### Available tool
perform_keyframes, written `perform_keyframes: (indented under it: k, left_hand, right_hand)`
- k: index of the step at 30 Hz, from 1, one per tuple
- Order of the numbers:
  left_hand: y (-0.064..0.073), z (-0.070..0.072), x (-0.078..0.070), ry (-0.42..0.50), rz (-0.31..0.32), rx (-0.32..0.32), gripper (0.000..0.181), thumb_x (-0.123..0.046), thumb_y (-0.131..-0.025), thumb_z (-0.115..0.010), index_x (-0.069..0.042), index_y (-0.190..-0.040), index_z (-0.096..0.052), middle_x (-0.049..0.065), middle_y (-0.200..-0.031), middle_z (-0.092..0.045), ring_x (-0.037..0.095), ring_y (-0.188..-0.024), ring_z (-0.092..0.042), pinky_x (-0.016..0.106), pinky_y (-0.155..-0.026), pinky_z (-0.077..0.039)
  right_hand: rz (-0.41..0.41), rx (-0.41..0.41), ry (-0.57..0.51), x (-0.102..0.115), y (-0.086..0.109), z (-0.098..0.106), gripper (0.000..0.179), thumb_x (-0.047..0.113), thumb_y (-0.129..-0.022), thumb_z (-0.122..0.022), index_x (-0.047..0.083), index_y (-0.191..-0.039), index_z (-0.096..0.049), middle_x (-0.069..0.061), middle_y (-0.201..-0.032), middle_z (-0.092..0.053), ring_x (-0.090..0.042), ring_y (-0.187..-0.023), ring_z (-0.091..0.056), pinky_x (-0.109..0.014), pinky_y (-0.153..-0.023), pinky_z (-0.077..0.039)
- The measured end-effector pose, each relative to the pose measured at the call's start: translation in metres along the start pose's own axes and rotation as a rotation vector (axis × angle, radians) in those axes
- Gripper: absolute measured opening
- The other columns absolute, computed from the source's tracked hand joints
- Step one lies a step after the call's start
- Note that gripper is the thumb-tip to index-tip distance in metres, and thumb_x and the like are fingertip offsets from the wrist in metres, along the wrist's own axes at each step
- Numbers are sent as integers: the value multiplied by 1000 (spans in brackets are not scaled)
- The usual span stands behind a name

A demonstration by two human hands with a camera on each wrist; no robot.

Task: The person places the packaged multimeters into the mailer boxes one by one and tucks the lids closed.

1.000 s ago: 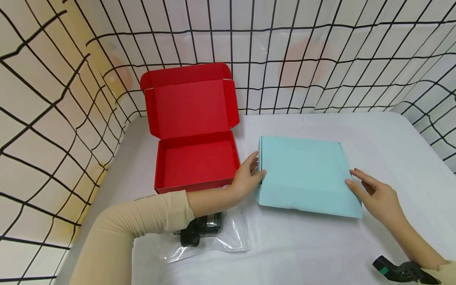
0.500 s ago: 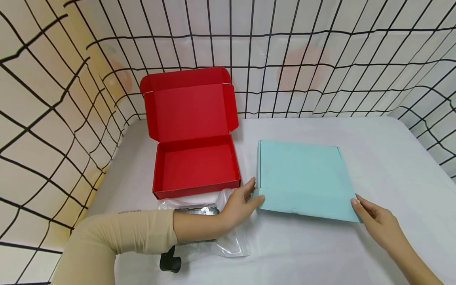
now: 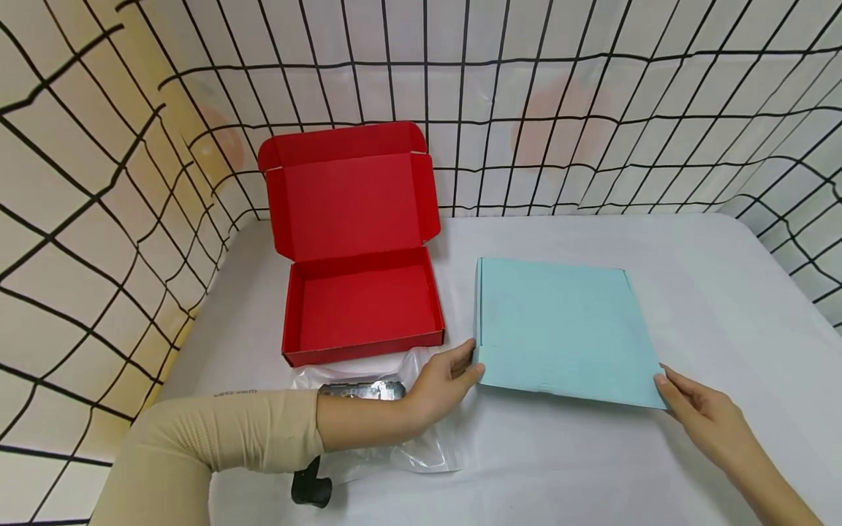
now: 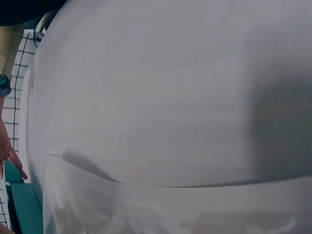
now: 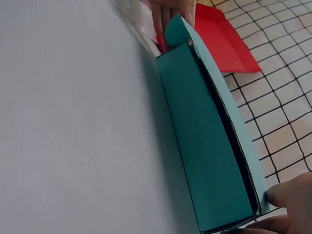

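Two-handed: pinching blue lid at near corners with left hand, right hand; only ajar, unlike open red box at left.

Turquoise box, red box, black gridded mesh, beige sleeve, white tabletop

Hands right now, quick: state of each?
Left hand: holding the flat light-blue cardboard box at its near left corner.
Right hand: pinching the same box's near right lid corner.
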State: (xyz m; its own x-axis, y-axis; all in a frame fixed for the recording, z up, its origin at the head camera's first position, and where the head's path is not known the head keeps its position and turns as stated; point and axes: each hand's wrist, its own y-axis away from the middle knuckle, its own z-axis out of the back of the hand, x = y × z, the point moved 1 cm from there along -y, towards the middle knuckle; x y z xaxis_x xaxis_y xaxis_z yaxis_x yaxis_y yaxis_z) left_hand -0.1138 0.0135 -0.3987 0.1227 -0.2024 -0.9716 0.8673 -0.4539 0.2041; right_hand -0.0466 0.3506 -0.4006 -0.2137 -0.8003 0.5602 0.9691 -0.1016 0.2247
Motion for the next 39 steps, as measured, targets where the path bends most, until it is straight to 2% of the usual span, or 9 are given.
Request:
perform_keyframes:
  k: [11, 14, 17, 19, 23, 27, 33, 36, 39]
  left_hand:
    - [-2, 4, -8, -32, 24, -61, 48, -14, -88, -59, 0, -131, -46, 17, -122, -57, 23, -112, -56, 33, -89, -47]
    - [-3, 5, -8, -20, 25, -61, 45, -13, -87, -60, 0, -129, -48, 17, -117, -60, 22, -108, -59, 31, -86, -49]
    - [-4, 5, -8, -22, 24, -70, 44, -12, -86, -61, -1, -128, -50, 16, -114, -62, 21, -105, -60, 28, -84, -50]
    - [-5, 6, -7, -35, 27, -78, 44, -13, -86, -61, -3, -128, -51, 16, -114, -62, 20, -105, -61, 27, -83, -50]
    - [-4, 6, -6, -77, 15, -95, 44, -14, -85, -63, -7, -127, -53, 15, -112, -63, 22, -101, -63, 27, -79, -52]
    - [-3, 6, -5, -116, -5, -120, 43, -14, -84, -64, -9, -125, -55, 13, -106, -65, 23, -83, -65, 24, -65, -52]
    - [-4, 2, -5, -165, -18, -127, 45, -10, -84, -63, -9, -128, -50, 13, -102, -57, 14, -56, -57, 21, -53, -48]
    - [-5, 1, -3, -236, -4, -118, 47, -13, -86, -60, -10, -131, -46, 15, -111, -53, 13, -68, -57, 23, -58, -49]
    - [-5, -1, -3, -258, 54, -70, 53, -22, -89, -55, -9, -138, -37, 13, -129, -47, 22, -100, -57, 31, -81, -50]
  right_hand:
    - [26, 12, 15, -4, 0, 6, 61, 38, -97, -34, -13, -129, -38, -31, -117, -52, -46, -107, -50, -54, -73, -47]
    - [21, 33, 2, -5, -1, 7, 62, 39, -97, -34, -14, -130, -37, -30, -117, -52, -20, -94, -64, -50, -72, -49]
    - [15, 45, -22, -5, -2, 8, 63, 39, -97, -35, -14, -131, -36, -29, -116, -53, 10, -80, -54, -47, -72, -50]
    - [13, 44, -23, -5, -2, 7, 63, 39, -97, -35, -13, -131, -35, -28, -117, -53, 16, -78, -49, -47, -72, -50]
    - [11, 32, -15, -6, -2, 5, 63, 39, -97, -35, -13, -132, -35, -28, -117, -53, -9, -89, -64, -49, -72, -49]
    - [13, -4, -1, -8, -1, 2, 62, 39, -97, -36, -12, -132, -36, -28, -115, -55, -46, -103, -53, -51, -70, -49]
    - [39, -77, 12, -12, -1, -5, 59, 36, -96, -39, -10, -132, -37, -31, -115, -55, -46, -95, -57, -45, -60, -51]
    - [64, -100, 24, -12, 0, -8, 57, 35, -96, -40, -10, -131, -38, -32, -115, -54, -46, -94, -58, -43, -59, -52]
    - [99, -152, 49, -10, 3, -5, 56, 34, -95, -45, -3, -135, -37, -31, -119, -52, -44, -94, -59, -42, -60, -52]
